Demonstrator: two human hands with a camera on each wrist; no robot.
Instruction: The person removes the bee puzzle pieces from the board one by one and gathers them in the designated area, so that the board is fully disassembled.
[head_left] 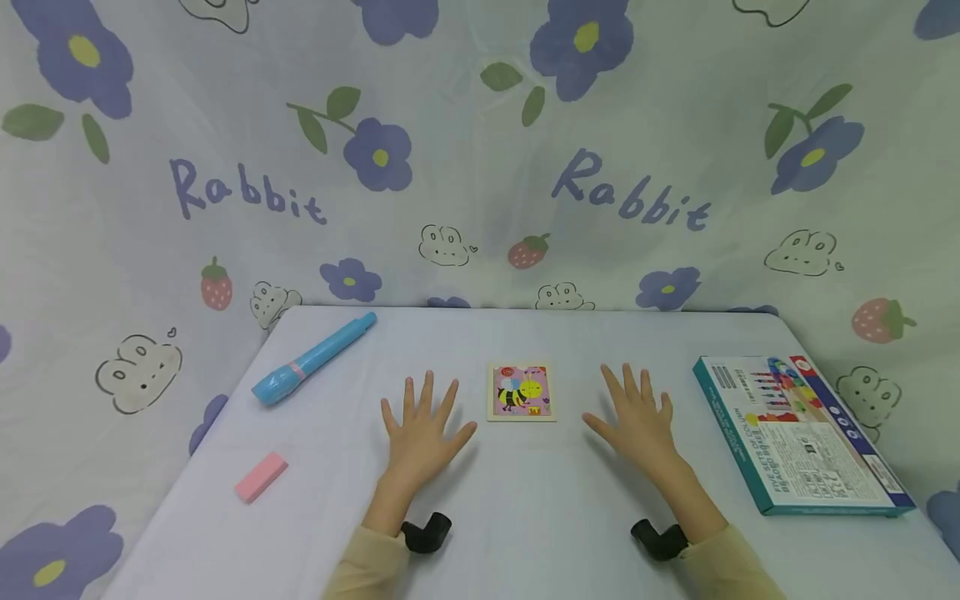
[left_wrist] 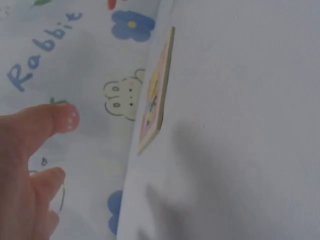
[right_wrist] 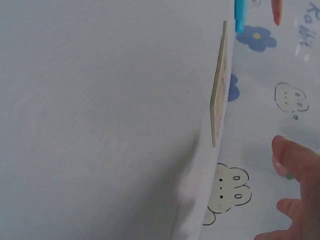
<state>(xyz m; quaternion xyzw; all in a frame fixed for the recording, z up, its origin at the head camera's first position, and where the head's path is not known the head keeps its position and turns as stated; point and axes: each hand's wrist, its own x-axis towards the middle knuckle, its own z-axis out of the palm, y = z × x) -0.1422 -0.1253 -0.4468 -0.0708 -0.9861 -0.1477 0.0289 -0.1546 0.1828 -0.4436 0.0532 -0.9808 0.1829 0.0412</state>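
Observation:
In the head view a small square picture puzzle (head_left: pixel 522 392) with a bee on it lies flat at the middle of the table, between the two hands. My left hand (head_left: pixel 422 435), fingers straight and spread, hovers to its left, casting a shadow on the cloth. To the puzzle's right is my right hand (head_left: pixel 640 423), likewise spread and holding nothing. Both wrist views show the puzzle edge-on, as a thin board (left_wrist: pixel 157 92) with a pale rim, apart from the fingers (right_wrist: pixel 295 157).
A blue flashlight-shaped tube (head_left: pixel 315 360) lies at the back left. Nearer the front left is a pink eraser-like block (head_left: pixel 261 477). A flat printed box (head_left: pixel 802 437) occupies the right side. Behind the white table (head_left: pixel 525 517) hangs a patterned cloth (head_left: pixel 465 167).

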